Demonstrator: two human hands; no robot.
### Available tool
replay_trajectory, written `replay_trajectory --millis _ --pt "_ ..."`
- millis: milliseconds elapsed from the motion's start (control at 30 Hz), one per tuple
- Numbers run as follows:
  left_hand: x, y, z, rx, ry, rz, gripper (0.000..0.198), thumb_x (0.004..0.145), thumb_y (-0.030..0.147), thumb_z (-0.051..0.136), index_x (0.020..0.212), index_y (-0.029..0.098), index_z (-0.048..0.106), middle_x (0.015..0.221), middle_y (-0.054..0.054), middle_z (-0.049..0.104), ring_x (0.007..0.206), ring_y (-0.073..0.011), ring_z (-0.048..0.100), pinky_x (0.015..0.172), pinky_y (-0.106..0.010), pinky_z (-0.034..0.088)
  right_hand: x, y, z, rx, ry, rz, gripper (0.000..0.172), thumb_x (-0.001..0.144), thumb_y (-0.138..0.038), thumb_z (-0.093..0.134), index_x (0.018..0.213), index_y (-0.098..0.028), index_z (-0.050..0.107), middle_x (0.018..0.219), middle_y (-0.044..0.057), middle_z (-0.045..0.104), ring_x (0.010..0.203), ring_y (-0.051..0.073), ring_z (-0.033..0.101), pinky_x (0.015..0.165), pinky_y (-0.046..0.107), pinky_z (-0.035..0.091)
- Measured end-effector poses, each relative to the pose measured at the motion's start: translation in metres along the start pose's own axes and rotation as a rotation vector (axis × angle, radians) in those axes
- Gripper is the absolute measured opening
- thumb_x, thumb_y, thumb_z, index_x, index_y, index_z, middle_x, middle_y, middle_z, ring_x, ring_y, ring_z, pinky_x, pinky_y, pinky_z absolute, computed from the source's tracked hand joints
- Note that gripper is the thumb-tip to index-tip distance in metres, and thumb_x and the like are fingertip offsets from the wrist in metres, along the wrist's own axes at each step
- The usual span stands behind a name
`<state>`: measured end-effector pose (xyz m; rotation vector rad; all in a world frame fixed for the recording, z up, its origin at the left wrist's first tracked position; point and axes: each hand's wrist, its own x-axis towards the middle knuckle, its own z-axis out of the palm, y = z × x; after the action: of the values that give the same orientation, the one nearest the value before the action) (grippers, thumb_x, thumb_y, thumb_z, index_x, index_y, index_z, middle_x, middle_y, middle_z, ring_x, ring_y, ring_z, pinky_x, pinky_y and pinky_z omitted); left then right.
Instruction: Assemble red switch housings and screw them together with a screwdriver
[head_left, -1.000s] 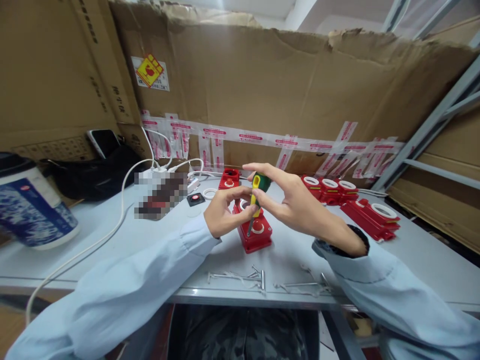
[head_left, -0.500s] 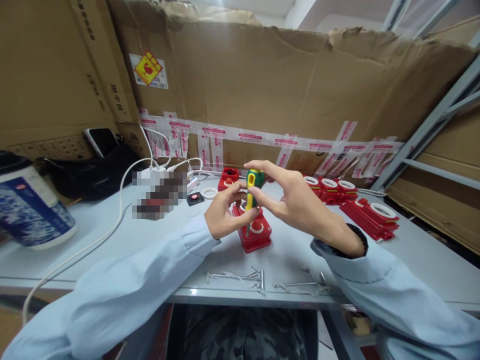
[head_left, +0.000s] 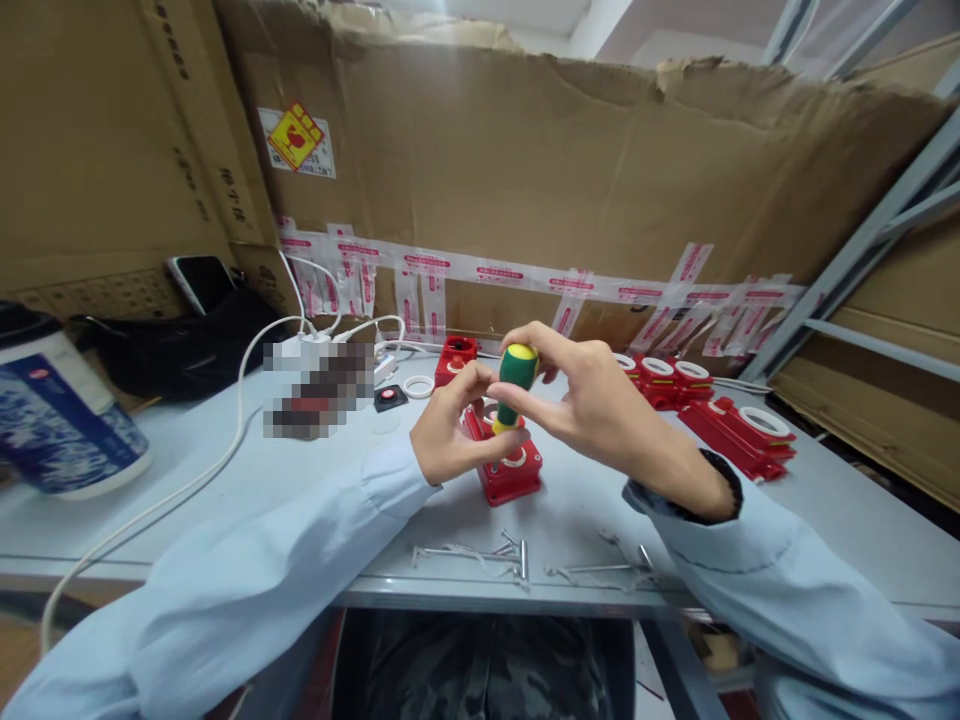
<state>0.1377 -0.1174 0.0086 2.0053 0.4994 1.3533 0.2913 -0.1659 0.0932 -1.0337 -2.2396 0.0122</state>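
My right hand [head_left: 585, 395] pinches the thick part of a green and yellow screwdriver handle [head_left: 517, 372] between thumb and fingers. Lower on the same handle, the thumb and fingers of my left hand [head_left: 454, 430] curl round its yellow neck. The screwdriver stands nearly upright over a red housing [head_left: 517, 483] with white rings, which lies on the grey table. Where the tip of the screwdriver meets the housing is hidden by my left hand.
More red housings [head_left: 739, 440] stand at the right and one [head_left: 455, 358] behind my hands. Metal pins with strings [head_left: 480, 553] lie at the front edge. A blue and white cup [head_left: 71, 410], white cable [head_left: 244, 385] and black pouch [head_left: 172, 350] are at left.
The screwdriver handle has turned, its yellow slotted face no longer showing, and its top leans slightly more to the right. My right fingers have shifted on it. The housing stays put.
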Motion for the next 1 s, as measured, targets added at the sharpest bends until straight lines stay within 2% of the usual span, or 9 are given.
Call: replay_trajectory --millis 67,133,300,367,467,533,733,867,1000 --pt "0.0007 -0.0014 -0.0009 0.066 0.05 0.032 0.031 0.065 0.022 0.074 0.079 0.018 0.047 0.071 0.003 0.05 0.063 -0.0099 0.045 0.058 -0.023 0.038 0.0015 -0.001 0.0044 -0.091 0.055 0.059 0.021 0.08 -0.038 0.059 0.088 -0.019 0.054 0.067 -0.001 0.06 0.056 0.012 0.053 0.053 0.022 0.035" --pt "0.0014 -0.0019 -0.0029 0.086 0.051 0.06 0.024 0.066 0.02 0.073 0.072 0.017 0.05 0.066 0.004 0.05 0.061 -0.0099 0.044 0.057 -0.023 0.038 0.0022 -0.0019 0.0071 -0.128 0.065 0.068 0.021 0.082 -0.039 0.056 0.087 -0.019 0.053 0.068 0.0 0.06 0.058 0.012 0.053 0.053 0.023 0.035" --pt "0.0012 0.0004 -0.0056 0.056 -0.035 0.013 0.011 0.072 0.018 0.064 0.067 0.015 0.054 0.062 0.002 0.054 0.062 -0.0115 0.049 0.059 -0.025 0.04 0.0002 -0.0012 0.0032 0.041 -0.05 -0.12 0.03 0.087 -0.023 0.049 0.116 -0.019 0.046 0.103 0.005 0.062 0.084 0.013 0.058 0.073 0.024 0.042" --pt "0.001 0.0005 -0.0049 0.097 -0.034 0.013 0.009 0.071 0.019 0.065 0.07 0.015 0.057 0.063 0.002 0.054 0.062 -0.0116 0.049 0.059 -0.025 0.039 -0.0001 -0.0006 0.0026 0.043 -0.036 -0.107 0.027 0.086 -0.025 0.051 0.113 -0.019 0.048 0.097 0.004 0.063 0.079 0.013 0.058 0.07 0.024 0.042" --pt "0.0017 -0.001 -0.0045 0.099 0.009 0.016 0.023 0.065 0.02 0.072 0.081 0.017 0.056 0.072 0.002 0.055 0.066 -0.0115 0.049 0.061 -0.024 0.04 0.0006 -0.0011 0.0055 -0.068 0.038 0.01 0.023 0.081 -0.036 0.059 0.095 -0.018 0.053 0.074 0.0 0.061 0.062 0.012 0.054 0.057 0.023 0.038" --pt "0.0024 -0.0024 -0.0055 0.056 0.029 0.013 0.029 0.063 0.019 0.074 0.082 0.017 0.053 0.075 0.002 0.055 0.067 -0.0107 0.05 0.06 -0.022 0.04 0.0007 -0.0015 0.0072 -0.121 0.048 0.045 0.023 0.081 -0.038 0.058 0.09 -0.018 0.054 0.069 -0.001 0.059 0.059 0.012 0.052 0.053 0.023 0.035" --pt "0.0018 -0.0016 -0.007 -0.006 0.002 0.016 0.033 0.069 0.015 0.066 0.096 0.018 0.048 0.079 0.001 0.058 0.069 -0.0111 0.055 0.061 -0.023 0.04 -0.0011 0.003 0.0008 0.047 -0.077 -0.101 0.03 0.087 -0.021 0.049 0.116 -0.019 0.046 0.102 0.005 0.063 0.082 0.013 0.058 0.071 0.023 0.041" --pt "0.0002 -0.0003 -0.0029 0.078 0.0 0.037 0.033 0.065 0.019 0.073 0.087 0.018 0.048 0.078 0.002 0.054 0.069 -0.0104 0.05 0.061 -0.023 0.039 0.0021 0.0026 0.0045 -0.08 0.004 -0.006 0.021 0.084 -0.03 0.055 0.1 -0.017 0.053 0.077 0.001 0.063 0.063 0.012 0.055 0.059 0.023 0.038" --pt "0.0 -0.0044 -0.0026 0.146 0.067 0.071 0.03 0.065 0.022 0.075 0.071 0.018 0.046 0.065 0.006 0.044 0.06 -0.0085 0.04 0.056 -0.022 0.035 0.0051 -0.0029 0.0098 -0.255 0.054 0.08 0.024 0.083 -0.039 0.055 0.091 -0.016 0.057 0.065 0.001 0.06 0.054 0.013 0.051 0.052 0.024 0.031"
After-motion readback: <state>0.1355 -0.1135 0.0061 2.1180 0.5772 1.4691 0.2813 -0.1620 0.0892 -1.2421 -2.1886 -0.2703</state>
